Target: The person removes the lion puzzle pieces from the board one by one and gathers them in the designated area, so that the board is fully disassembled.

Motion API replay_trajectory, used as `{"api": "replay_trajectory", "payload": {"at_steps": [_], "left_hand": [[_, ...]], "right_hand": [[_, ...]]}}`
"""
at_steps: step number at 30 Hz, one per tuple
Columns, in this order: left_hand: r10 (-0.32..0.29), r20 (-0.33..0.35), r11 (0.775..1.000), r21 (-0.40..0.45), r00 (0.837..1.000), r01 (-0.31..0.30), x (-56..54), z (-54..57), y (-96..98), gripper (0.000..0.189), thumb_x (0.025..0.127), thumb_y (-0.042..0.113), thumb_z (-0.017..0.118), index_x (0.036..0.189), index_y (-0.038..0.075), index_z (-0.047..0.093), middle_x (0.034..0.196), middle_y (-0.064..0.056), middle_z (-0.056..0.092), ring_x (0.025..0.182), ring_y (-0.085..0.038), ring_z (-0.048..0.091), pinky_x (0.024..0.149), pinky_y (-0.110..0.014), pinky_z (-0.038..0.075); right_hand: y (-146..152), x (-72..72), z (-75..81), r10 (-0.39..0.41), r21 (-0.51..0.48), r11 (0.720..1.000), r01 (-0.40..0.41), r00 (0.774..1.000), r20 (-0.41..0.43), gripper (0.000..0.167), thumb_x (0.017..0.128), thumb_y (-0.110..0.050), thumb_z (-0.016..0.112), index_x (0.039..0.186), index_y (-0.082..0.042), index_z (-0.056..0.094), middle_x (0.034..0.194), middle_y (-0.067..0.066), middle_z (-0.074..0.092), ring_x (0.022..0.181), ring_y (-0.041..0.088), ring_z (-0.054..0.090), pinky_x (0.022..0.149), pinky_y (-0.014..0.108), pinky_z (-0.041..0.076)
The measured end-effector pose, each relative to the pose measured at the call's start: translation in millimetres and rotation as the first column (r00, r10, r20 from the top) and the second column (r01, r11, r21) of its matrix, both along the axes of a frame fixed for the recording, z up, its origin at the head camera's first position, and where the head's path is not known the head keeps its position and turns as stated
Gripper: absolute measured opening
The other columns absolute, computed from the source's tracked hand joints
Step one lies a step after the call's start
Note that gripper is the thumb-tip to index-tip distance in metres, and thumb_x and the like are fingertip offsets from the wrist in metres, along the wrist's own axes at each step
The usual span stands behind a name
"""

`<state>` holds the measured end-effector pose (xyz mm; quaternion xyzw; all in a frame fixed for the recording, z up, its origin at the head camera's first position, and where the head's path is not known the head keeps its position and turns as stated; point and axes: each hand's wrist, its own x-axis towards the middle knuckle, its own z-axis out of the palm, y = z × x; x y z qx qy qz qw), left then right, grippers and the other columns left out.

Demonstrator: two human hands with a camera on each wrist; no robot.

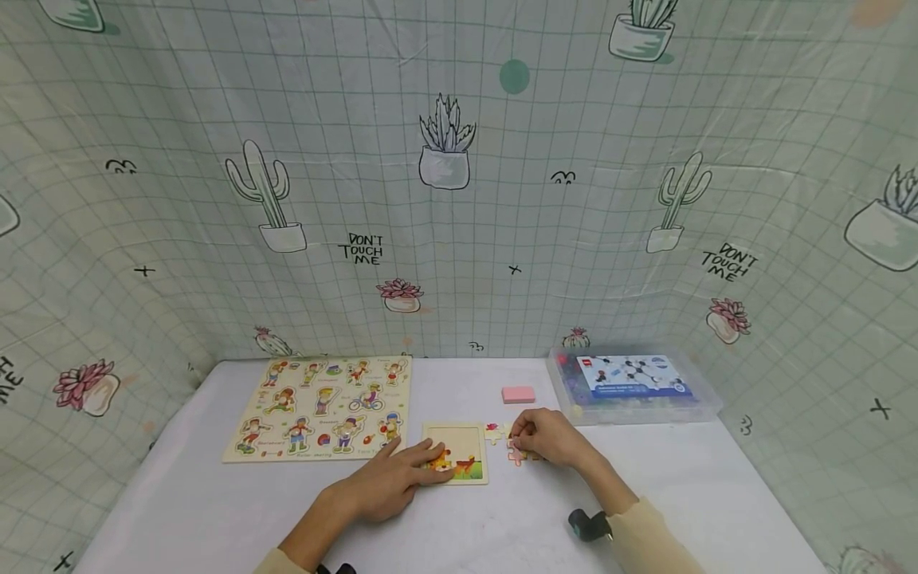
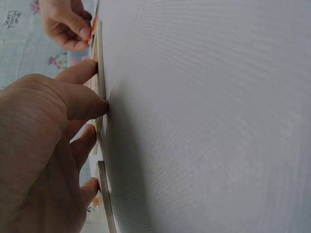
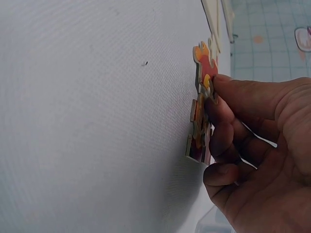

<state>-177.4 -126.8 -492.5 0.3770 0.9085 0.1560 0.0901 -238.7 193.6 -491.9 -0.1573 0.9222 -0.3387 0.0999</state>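
Observation:
My left hand [image 1: 383,482] lies with fingers spread over the lower left of a small wooden puzzle board [image 1: 459,438], which has colourful pieces along its lower part. In the left wrist view, fingertips of the left hand [image 2: 53,107] touch the board's edge. Just right of the board, my right hand [image 1: 552,438] pinches a small puzzle piece between thumb and fingers; its picture is mostly hidden. Loose puzzle pieces [image 3: 206,68] lie under and beside the right hand [image 3: 257,126]. A pale piece [image 1: 495,433] with a red figure sits between board and hand.
A large wooden board [image 1: 308,399] with sports figures lies at the left, close to the left hand. At the back are a pink block [image 1: 518,395] and a clear plastic box [image 1: 631,387] with a blue label. A patterned curtain [image 1: 459,223] encloses the white table [image 1: 495,526].

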Motion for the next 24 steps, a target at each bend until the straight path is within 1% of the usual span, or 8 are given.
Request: {"api": "replay_trajectory", "payload": {"at_steps": [10,16,24], "left_hand": [[0.005,0.008,1.000,0.004,1.000,-0.005,0.1,0.1,0.1,0.051,0.104,0.010,0.049,0.146,0.039,0.053,0.161,0.002,0.038,0.151,-0.022,0.030,0.116,-0.064,0.024],[0.006,0.014,1.000,0.003,1.000,-0.006,-0.5,-0.3,-0.3,0.051,0.104,0.009,0.049,0.146,0.039,0.053,0.161,0.002,0.037,0.151,-0.022,0.030,0.117,-0.064,0.023],[0.008,0.015,1.000,-0.003,1.000,-0.008,-0.1,0.1,-0.2,0.052,0.104,0.009,0.049,0.146,0.040,0.052,0.161,0.002,0.037,0.151,-0.021,0.029,0.117,-0.064,0.023]], "right_hand": [[0.3,1.2,0.5,0.003,0.001,1.000,-0.003,1.000,0.005,0.005,0.091,-0.007,0.072,0.088,-0.010,0.069,0.074,-0.002,0.059,0.068,0.012,0.053,0.059,0.022,0.043],[-0.5,1.5,0.2,0.000,-0.002,1.000,0.000,1.000,-0.002,0.006,0.091,-0.006,0.072,0.088,-0.010,0.069,0.074,-0.002,0.059,0.067,0.012,0.053,0.058,0.022,0.042],[-1.3,2.4,-0.9,-0.021,0.017,1.000,0.022,1.000,-0.013,0.008,0.090,-0.005,0.072,0.088,-0.011,0.069,0.074,-0.002,0.059,0.068,0.012,0.053,0.060,0.023,0.044]]}}
